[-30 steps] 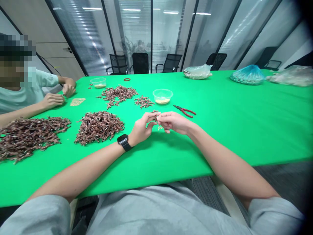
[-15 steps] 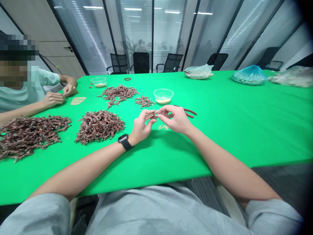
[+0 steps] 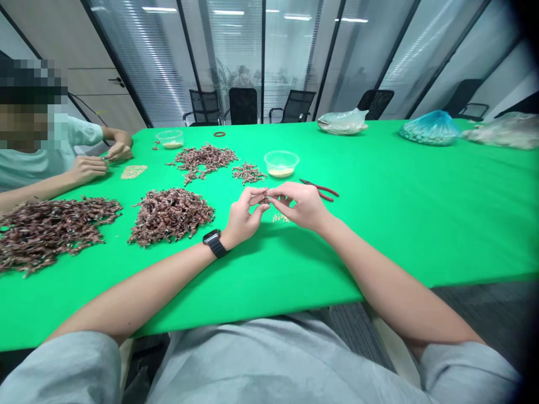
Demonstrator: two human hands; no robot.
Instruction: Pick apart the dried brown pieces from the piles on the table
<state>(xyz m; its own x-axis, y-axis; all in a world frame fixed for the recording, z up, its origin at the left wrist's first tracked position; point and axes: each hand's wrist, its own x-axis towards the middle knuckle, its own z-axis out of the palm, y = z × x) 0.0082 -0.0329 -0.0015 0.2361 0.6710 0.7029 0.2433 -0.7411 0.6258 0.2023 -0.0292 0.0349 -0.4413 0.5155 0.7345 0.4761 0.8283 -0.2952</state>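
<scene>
Between the fingertips of my left hand (image 3: 247, 214) is a small brown piece (image 3: 266, 196) with light bits on it, like those in the piles. My right hand (image 3: 301, 205) pinches at the right side of this piece; what exactly lies between its thumb and forefinger is too small to tell. A little scatter of pale yellow bits (image 3: 279, 217) lies on the green cloth under my right fingers. Just behind my hands stand a clear plastic bowl (image 3: 281, 164) with pale bits in its bottom and red-handled pliers (image 3: 324, 189).
Brown pieces form a near pile (image 3: 172, 217), a far pile (image 3: 206, 159), a small heap (image 3: 248, 173) and a wide left pile (image 3: 50, 230). At left, a co-worker's hands (image 3: 90, 168) work beside pale bits (image 3: 133, 171). Plastic bags (image 3: 429, 130) lie along the back edge.
My right fingertips have shifted slightly left, closer against the brown piece. My left hand holds nearly still. The co-worker's hands have moved a little.
</scene>
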